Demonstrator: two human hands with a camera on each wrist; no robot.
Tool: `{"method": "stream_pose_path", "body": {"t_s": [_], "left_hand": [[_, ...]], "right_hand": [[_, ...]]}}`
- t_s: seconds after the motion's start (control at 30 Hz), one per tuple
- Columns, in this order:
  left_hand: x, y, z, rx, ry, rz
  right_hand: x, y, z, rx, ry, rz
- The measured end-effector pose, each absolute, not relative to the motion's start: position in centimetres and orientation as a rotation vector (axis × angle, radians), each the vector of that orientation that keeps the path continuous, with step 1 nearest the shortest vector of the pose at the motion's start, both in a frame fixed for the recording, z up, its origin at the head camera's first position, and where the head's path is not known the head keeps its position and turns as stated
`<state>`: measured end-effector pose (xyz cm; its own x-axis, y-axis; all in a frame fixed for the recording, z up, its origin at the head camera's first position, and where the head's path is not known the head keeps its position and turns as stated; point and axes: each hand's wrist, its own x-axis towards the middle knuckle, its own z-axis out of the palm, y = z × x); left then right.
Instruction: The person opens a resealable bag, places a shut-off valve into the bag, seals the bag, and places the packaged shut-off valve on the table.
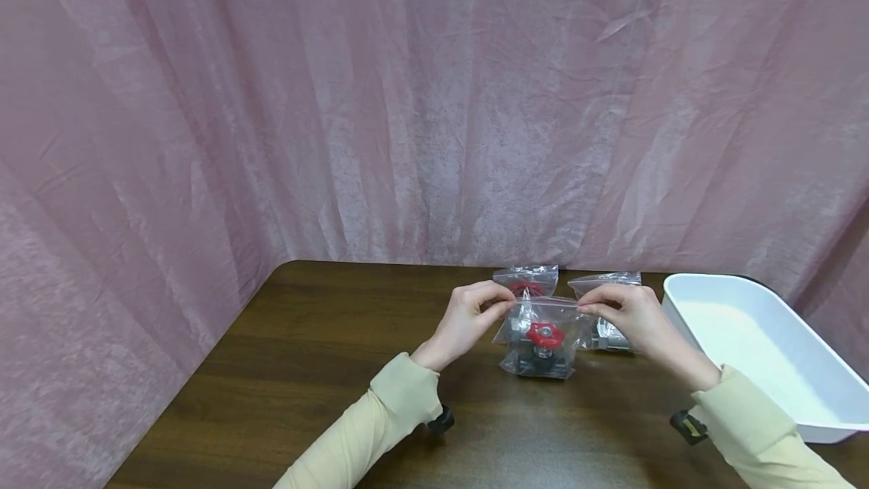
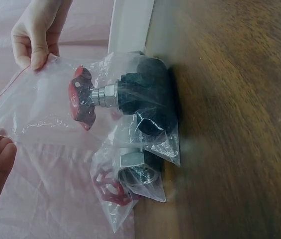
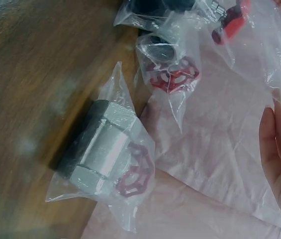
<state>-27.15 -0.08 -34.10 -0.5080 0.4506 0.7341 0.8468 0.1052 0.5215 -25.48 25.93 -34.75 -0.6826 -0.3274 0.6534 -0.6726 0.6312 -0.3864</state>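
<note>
A clear zip bag (image 1: 558, 313) stands upright on the table with a valve inside. This valve has a red handwheel (image 1: 545, 335) on top and a dark body (image 2: 152, 97) at the bottom of the bag. My left hand (image 1: 470, 321) pinches the left end of the bag's top edge between thumb and fingers. At the opposite end, my right hand (image 1: 631, 313) pinches the same edge, so the top is held stretched between them. A red line (image 2: 3, 94) runs along that edge in the left wrist view.
Two more bagged valves stand behind: one with a red handwheel (image 3: 172, 77), the other with a silver body (image 3: 103, 147). At the right is a white plastic tub (image 1: 686, 308). A pink curtain (image 1: 434, 112) hangs behind the brown wooden table (image 1: 326, 338).
</note>
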Motion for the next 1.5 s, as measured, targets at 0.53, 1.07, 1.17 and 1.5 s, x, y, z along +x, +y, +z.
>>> {"method": "stream_pose_path", "body": {"t_s": [0.53, 1.07, 1.17, 1.5], "left_hand": [[-29.6, 0.0, -37.3, -1.248, -2.017, -1.34], [-28.4, 0.4, -36.4, -1.237, -2.023, -1.361], [-29.2, 0.4, -37.3, -1.231, -2.025, -1.344], [-29.3, 0.7, -38.5, -1.218, -2.238, -1.407]], "right_hand": [[-25.0, 25.4, -34.8, 0.72, -2.382, 0.846], [-25.4, 24.5, -35.1, 0.89, -2.175, 0.797], [-25.3, 24.4, -35.1, 0.903, -2.152, 0.786], [-25.1, 24.7, -35.6, 0.84, -2.229, 0.862]]}}
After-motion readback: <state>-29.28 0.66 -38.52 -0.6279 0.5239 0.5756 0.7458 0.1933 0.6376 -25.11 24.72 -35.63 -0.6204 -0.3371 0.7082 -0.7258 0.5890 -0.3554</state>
